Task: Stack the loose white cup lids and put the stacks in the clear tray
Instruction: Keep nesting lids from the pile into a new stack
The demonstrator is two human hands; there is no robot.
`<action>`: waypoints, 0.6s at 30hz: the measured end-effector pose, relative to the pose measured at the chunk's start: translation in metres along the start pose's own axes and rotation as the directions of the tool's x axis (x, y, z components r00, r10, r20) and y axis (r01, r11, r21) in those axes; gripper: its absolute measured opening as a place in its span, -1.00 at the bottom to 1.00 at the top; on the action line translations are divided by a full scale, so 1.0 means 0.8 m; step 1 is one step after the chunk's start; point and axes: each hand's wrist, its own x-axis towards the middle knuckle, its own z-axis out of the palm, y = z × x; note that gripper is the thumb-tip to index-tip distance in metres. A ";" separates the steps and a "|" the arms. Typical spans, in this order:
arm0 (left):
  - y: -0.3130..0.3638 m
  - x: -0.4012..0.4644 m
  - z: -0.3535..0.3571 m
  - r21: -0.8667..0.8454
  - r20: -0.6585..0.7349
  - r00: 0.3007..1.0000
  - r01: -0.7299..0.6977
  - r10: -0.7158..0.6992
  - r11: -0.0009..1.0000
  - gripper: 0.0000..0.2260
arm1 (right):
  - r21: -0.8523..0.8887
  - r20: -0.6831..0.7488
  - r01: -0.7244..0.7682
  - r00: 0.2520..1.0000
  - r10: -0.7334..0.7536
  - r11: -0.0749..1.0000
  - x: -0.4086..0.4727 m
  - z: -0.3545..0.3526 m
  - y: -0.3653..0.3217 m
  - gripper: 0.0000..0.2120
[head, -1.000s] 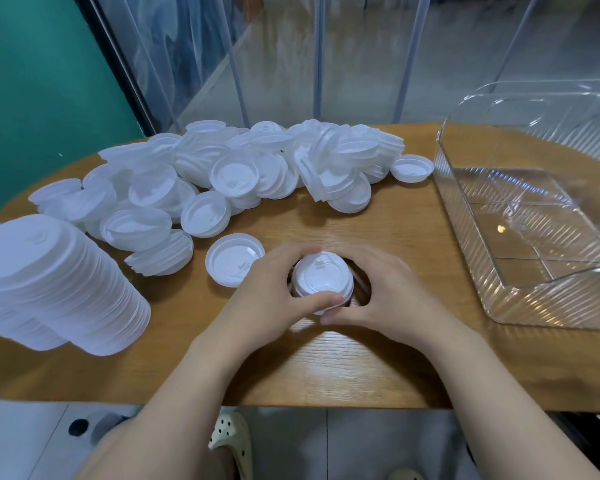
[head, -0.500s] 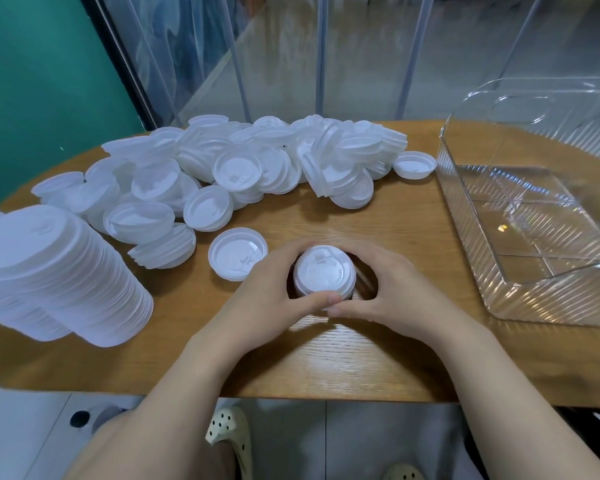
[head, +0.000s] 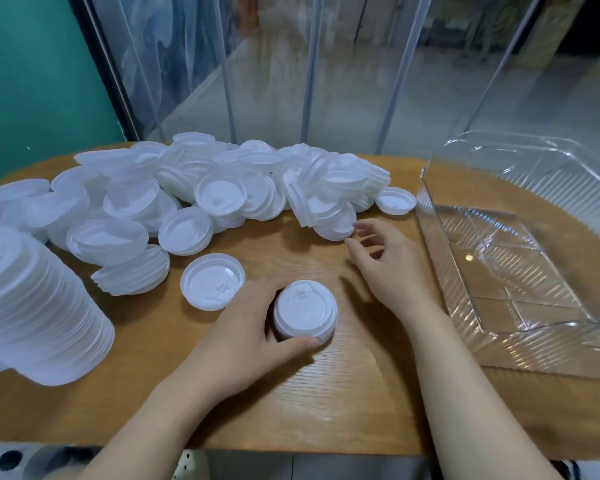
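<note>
Our left hand grips the short stack to steady it; beyond that stack, our right hand, open and empty, nears the loose lids.

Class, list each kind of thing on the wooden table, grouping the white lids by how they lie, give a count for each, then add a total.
Clear tray: 1
Tall lid stack on its side: 1
Short lid stack under the left hand: 1
Heap of loose lids, too jumbled to count singly: 1
Hands, left hand and right hand: 2
Total: 6
</note>
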 end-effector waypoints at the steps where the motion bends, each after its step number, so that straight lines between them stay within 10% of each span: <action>1: -0.001 0.001 0.000 0.014 0.001 1.000 -0.011 0.011 1.000 -0.47 | 0.009 -0.026 0.037 0.999 -0.036 0.999 0.003 0.005 -0.004 -0.76; 10: -0.015 0.004 -0.016 0.018 -0.043 0.998 -0.040 0.040 0.999 -0.39 | 0.004 -0.040 0.139 0.990 -0.138 0.990 0.053 0.048 -0.058 -0.59; 18: -0.026 -0.001 -0.020 -0.017 -0.032 0.999 -0.035 0.034 0.999 -0.31 | 0.033 -0.072 0.040 0.997 -0.038 0.999 0.054 0.074 -0.073 -0.97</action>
